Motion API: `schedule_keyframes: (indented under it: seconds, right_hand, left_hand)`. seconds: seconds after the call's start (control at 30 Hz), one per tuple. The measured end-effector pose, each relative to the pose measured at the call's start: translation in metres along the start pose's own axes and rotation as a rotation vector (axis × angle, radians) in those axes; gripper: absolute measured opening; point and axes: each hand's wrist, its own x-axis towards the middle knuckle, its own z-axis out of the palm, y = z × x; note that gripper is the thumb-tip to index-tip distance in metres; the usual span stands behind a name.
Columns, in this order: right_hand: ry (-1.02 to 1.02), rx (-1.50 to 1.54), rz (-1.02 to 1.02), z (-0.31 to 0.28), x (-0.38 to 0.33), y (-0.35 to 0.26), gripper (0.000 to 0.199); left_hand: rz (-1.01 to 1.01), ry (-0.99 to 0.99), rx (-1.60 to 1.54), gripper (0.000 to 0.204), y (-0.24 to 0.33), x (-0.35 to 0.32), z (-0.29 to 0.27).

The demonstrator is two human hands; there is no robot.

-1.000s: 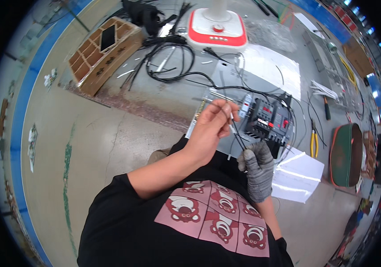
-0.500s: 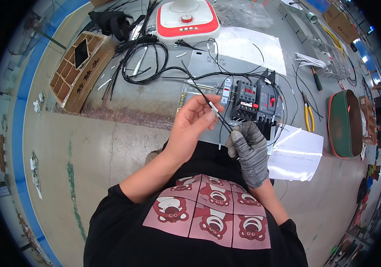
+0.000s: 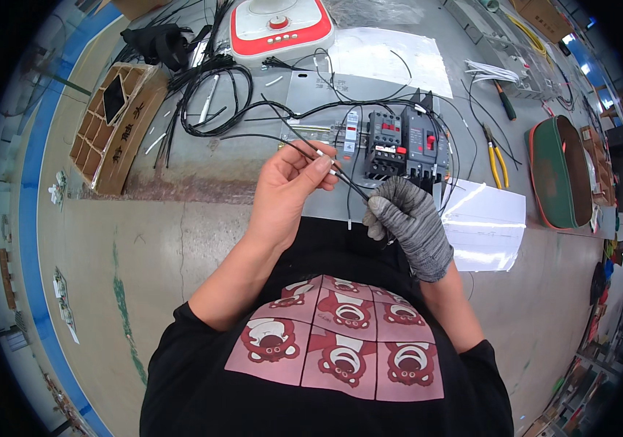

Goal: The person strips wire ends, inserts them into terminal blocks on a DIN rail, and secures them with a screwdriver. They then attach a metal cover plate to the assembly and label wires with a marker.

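Observation:
My bare left hand (image 3: 284, 191) is closed, pinching black wires (image 3: 353, 188) between thumb and fingers near their white marker sleeves. Their loose ends fan out past it to the upper left. My right hand (image 3: 412, 227), in a grey knitted glove, grips the same wires further down, with its fingertips curled around them. Just beyond my hands lies a grey metal mounting plate (image 3: 306, 89). On it sit a black contactor (image 3: 384, 137), a larger dark circuit breaker (image 3: 422, 149) with a red toggle and a narrow light-coloured module (image 3: 351, 138). A black wire harness (image 3: 319, 111) runs over the plate.
At left stands a divided cardboard box (image 3: 116, 127) with a phone-like black object on it. A red-and-white appliance (image 3: 280, 33) is at the back. Yellow-handled pliers (image 3: 496, 156), a screwdriver (image 3: 505, 100), a green bin (image 3: 562, 175) and paper sheets (image 3: 482, 226) lie to the right.
My left hand has shifted slightly left and down along the wires, whose ends are now spread apart. The gloved hand still grips them. The whole view has shifted a little.

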Motion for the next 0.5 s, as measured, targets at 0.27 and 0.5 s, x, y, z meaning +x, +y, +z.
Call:
schedule_keyframes:
  seconds: [0.27, 0.5]
  right_hand:
    - [-0.026, -0.015, -0.002, 0.001, -0.002, -0.009, 0.016]
    - [0.053, -0.024, -0.042, -0.002, -0.001, -0.017, 0.012]
  left_hand:
    - [0.025, -0.04, 0.046, 0.019, 0.004, 0.004, 0.003]
    - [0.07, -0.023, 0.028, 0.024, 0.011, 0.006, 0.024]
